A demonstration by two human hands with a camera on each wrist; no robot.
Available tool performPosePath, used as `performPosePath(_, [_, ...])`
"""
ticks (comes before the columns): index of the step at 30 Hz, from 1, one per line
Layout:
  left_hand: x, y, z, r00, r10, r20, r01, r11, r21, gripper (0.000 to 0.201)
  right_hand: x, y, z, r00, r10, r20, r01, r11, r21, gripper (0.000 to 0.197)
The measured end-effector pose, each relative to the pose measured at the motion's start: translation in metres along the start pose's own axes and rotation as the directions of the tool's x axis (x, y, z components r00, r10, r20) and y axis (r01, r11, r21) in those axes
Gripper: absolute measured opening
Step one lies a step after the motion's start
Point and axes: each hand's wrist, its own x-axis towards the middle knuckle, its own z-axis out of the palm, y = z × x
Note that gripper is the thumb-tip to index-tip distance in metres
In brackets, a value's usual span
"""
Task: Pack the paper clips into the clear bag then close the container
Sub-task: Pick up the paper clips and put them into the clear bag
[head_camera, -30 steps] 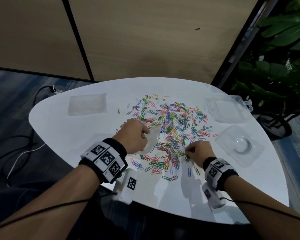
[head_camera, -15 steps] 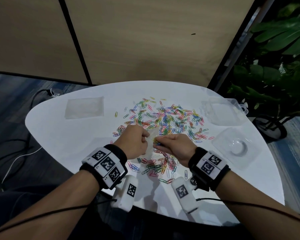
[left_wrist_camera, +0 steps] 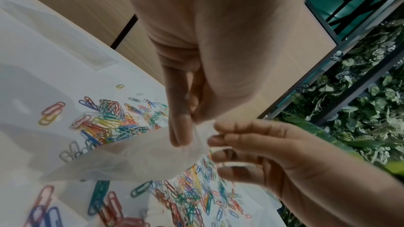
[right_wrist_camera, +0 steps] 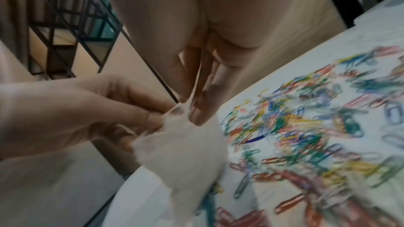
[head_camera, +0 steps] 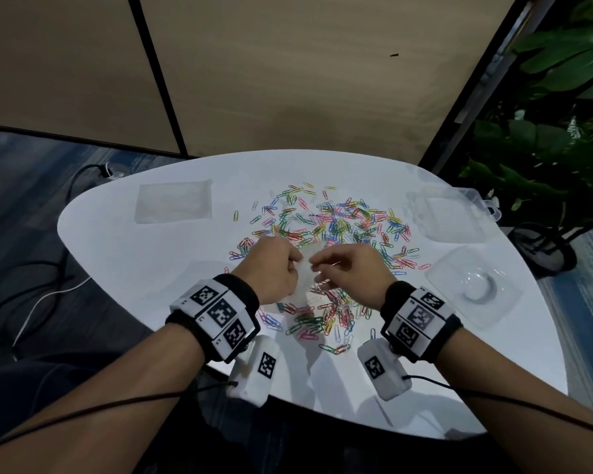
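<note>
Both hands at the mouth of the clear bag, above the paper clips.

Your left hand (head_camera: pixel 274 265) pinches the clear bag (left_wrist_camera: pixel 140 158) at its top edge, grip closed on the film. Your right hand (head_camera: pixel 350 271) meets it there, fingertips (left_wrist_camera: pixel 220 141) at the same edge; whether that grip holds the film cannot be told. The bag hangs over the paper clips (head_camera: pixel 339 227) strewn on the white counter (head_camera: pixel 144 261). The open clear container (head_camera: pixel 473 285) sits at your right.

The right wrist view was blurred by motion, so the clips (right_wrist_camera: pixel 306 127) showed only as coloured smears. The left hand (head_camera: pixel 274 268) and right hand (head_camera: pixel 350 271) hid most of the bag (head_camera: pixel 305 278) in the head view. Whether the bag held any clips could not be told. The plant (head_camera: pixel 562 131) was cut off at the right edge.
</note>
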Motion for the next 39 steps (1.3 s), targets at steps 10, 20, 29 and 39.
performPosePath(10, [-0.003, -0.006, -0.01, 0.999, -0.037, -0.011, 0.038, 0.999, 0.017, 0.025, -0.002, 0.081, 0.005, 0.979, 0.062, 0.193, 0.13, 0.534, -0.835, 0.057])
performPosePath(20, [-0.003, -0.001, -0.014, 0.999, -0.041, 0.006, 0.041, 0.997, 0.061, 0.03, 0.009, 0.069, -0.018, 0.985, 0.099, -0.145, -0.166, 0.789, -0.591, 0.011])
performPosePath(29, [0.002, 0.0, -0.002, 0.998, -0.067, 0.009, 0.067, 0.998, -0.009, 0.029, -0.001, 0.0, -0.04, 0.957, 0.289, -0.019, -0.206, 0.728, 0.654, 0.027])
performPosePath(39, [0.008, 0.012, 0.013, 0.998, -0.026, -0.066, 0.021, 0.998, -0.066, 0.024, 0.015, 0.005, 0.012, 0.92, 0.386, 0.064, -0.32, 0.647, 0.692, 0.022])
